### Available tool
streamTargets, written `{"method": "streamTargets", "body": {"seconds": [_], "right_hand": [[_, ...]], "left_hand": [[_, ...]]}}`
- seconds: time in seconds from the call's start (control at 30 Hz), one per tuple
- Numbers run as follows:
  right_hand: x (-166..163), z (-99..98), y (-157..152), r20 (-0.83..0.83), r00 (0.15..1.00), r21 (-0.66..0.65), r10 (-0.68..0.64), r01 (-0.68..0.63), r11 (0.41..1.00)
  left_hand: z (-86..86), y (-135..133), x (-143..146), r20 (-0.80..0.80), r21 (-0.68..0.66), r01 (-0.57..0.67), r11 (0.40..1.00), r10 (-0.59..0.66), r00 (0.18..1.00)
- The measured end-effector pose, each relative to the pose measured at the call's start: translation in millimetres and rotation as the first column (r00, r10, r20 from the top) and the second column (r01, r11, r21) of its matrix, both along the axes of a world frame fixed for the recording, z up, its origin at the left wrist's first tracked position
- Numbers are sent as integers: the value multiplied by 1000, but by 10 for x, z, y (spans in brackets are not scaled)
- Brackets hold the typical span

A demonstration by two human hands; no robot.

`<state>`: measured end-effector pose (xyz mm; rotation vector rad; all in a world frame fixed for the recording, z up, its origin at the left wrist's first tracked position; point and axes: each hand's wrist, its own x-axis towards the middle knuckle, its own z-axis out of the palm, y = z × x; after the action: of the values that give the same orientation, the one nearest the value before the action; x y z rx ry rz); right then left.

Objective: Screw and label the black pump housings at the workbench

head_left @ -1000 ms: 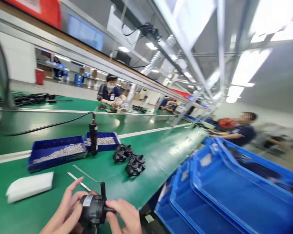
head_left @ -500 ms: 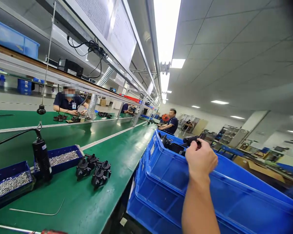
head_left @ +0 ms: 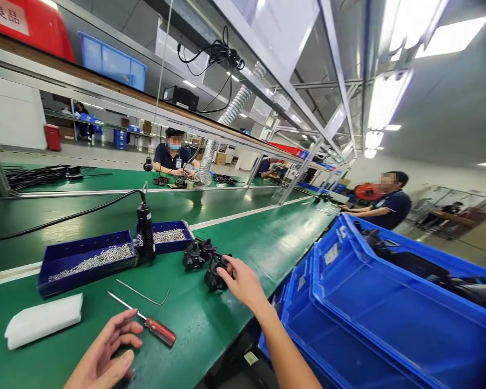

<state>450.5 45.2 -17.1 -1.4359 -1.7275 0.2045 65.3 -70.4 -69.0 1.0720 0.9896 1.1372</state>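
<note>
My right hand (head_left: 245, 283) is at a cluster of black plastic parts on the green bench. Its thumb and fingers close round the nearest black plastic part (head_left: 214, 276), covering its right side. Two similar black parts (head_left: 193, 256) sit just behind, touching or close together. My left hand (head_left: 109, 351) is at the lower left, palm turned inward, fingers loosely bent and apart, holding nothing. By its fingertips lies a screwdriver (head_left: 160, 330) with a red handle. Beyond that is a thin bent metal rod (head_left: 148, 297).
Blue trays of small screws (head_left: 48, 270) stand at the left, beside a hanging black electric screwdriver (head_left: 146, 232). A white roll (head_left: 44, 321) lies at the front left. Stacked blue crates (head_left: 372, 292) holding black parts flank the bench's right edge. Co-workers (head_left: 389, 205) sit further along.
My right hand has left the blue crate and moved left to the black parts on the bench. My left hand has come into view. The camera has turned left.
</note>
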Motion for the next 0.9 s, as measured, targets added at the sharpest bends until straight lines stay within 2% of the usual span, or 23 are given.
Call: {"method": "streamTargets", "body": {"seconds": [0.1, 0.23, 0.4, 0.5, 0.57, 0.67, 0.73, 0.9], "right_hand": [[-137, -77, 163, -120, 989, -82, 84, -95, 992], [-555, -71, -24, -372, 911, -173, 178, -256, 951], [-1280, -131, -518, -660, 706, -225, 257, -512, 829], [-1550, -155, -674, -794, 547, -191, 267, -640, 744], [-1647, -156, -700, -825, 480, -147, 299, -692, 707], [-1711, -154, -699, -763, 484, -68, 429, -719, 692], [-1721, -168, -709, -707, 511, -31, 488, -712, 701], [-1679, -270, -781, -628, 645, -60, 435, -598, 800]], "left_hand": [[-31, 33, -66, -44, 28, 72, 997, -71, 997], [33, 72, -119, -53, 67, 141, 988, -138, 989], [190, 59, -79, 110, 81, 226, 971, -234, 966], [256, 58, -84, 237, 83, 297, 951, -308, 921], [304, 57, -103, 270, 58, 321, 945, -325, 907], [361, 43, -123, 269, -28, 361, 932, -341, 901], [369, 25, -124, 266, -36, 365, 930, -343, 901], [311, -13, -127, 196, 64, 245, 967, -253, 947]]}}
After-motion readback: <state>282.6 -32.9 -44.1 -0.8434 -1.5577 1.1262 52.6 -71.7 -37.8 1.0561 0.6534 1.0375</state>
